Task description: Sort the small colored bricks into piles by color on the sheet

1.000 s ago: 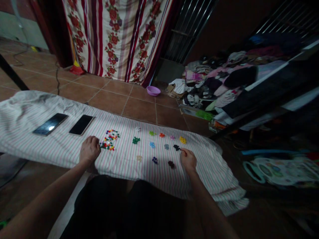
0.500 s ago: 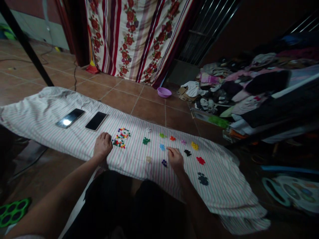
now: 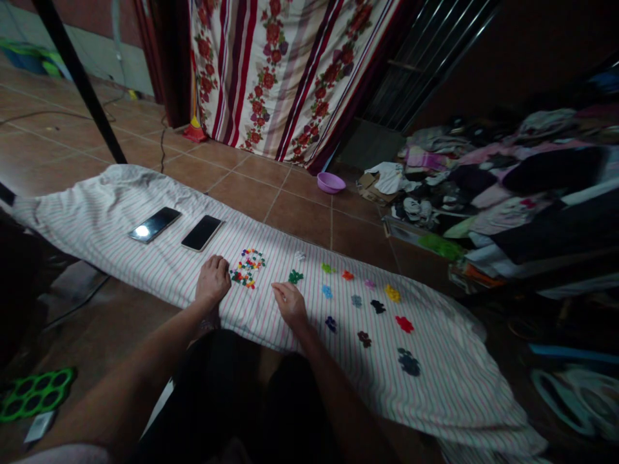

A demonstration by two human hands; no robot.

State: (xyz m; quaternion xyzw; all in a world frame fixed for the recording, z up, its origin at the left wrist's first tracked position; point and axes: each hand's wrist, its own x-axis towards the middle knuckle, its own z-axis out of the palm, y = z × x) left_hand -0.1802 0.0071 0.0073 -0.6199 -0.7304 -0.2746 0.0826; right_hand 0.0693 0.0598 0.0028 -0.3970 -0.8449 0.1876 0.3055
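Note:
Small loose beads or pieces lie on a striped cloth (image 3: pixel 159 270). A mixed-colour pile (image 3: pixel 249 267) sits just right of my left hand (image 3: pixel 213 278), which rests on the cloth with its fingers curled in. My right hand (image 3: pixel 290 303) is between that pile and the sorted ones, its thumb and fingertips pinched together. Anything in the pinch is too small to make out. Nearest to it is a green pile (image 3: pixel 295 277). Farther right are light blue (image 3: pixel 327 292), dark blue (image 3: pixel 331 323), yellow (image 3: pixel 392 293), black (image 3: pixel 378 307) and red (image 3: pixel 404 323) piles.
Two phones, one with a glare spot (image 3: pixel 155 225) and one dark (image 3: pixel 202 233), lie on the cloth at left. A dark teal pile (image 3: pixel 409 362) is near the right end. Beyond the cloth stand a purple basin (image 3: pixel 331 183) and a heap of clothes (image 3: pixel 478 174).
My right hand has moved left from beside the light blue pile, uncovering grey and brown piles. The beige pile is now hidden behind it. My left hand stays by the mixed pile; the view has shifted.

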